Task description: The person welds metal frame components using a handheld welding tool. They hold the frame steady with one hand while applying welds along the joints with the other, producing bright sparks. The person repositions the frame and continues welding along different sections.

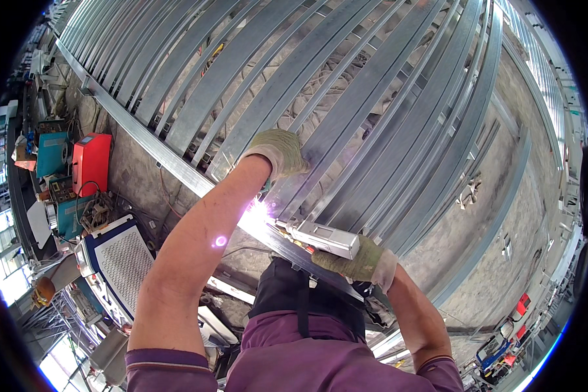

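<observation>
My right hand (356,260), in a greenish work glove, is closed on a welding torch (326,239) with a silver, boxy body. Its tip points left to a bright white-violet arc (258,214) on the long metal edge rail (184,178) in front of me. Just beyond the arc, my gloved left hand (277,153) lies on the grey metal slats (333,147) where they run to the rail. Most of its fingers are hidden, so its grip cannot be told. Glare covers the joint at the arc.
The slatted metal frame spreads away over a concrete floor (496,242). At the left stand a red machine box (91,163), teal machine boxes (52,154) and a white-and-blue unit with a perforated panel (123,262). Long loose bars (503,209) lie at the right.
</observation>
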Demonstrator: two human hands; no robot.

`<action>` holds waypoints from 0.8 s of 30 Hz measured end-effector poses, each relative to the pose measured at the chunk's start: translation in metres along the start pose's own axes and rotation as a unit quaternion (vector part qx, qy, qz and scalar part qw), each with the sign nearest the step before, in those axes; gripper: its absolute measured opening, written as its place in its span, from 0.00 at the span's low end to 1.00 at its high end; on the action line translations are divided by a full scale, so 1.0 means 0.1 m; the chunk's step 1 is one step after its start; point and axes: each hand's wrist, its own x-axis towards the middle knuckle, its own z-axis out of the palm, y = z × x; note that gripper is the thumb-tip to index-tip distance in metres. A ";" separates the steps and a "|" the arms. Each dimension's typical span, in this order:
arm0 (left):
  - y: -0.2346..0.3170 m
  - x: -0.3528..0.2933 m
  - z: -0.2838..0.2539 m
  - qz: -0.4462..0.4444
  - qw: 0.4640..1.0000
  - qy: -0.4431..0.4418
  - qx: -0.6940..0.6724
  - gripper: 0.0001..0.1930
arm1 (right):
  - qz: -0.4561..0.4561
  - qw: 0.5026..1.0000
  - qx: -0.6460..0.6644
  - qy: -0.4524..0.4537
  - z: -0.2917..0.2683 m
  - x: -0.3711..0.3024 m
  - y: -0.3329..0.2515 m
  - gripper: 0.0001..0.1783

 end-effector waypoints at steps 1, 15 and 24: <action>0.01 0.00 -0.01 0.000 1.000 -0.002 0.000 0.32 | 0.000 1.000 -0.005 0.002 0.00 -0.01 0.00 0.31; 0.00 0.02 0.01 0.005 1.000 0.004 0.018 0.31 | -0.017 1.000 -0.015 0.011 0.01 0.02 0.13 0.32; 0.00 0.03 -0.02 -0.005 0.999 -0.033 0.010 0.30 | -0.024 0.999 -0.032 0.004 0.01 0.03 0.20 0.33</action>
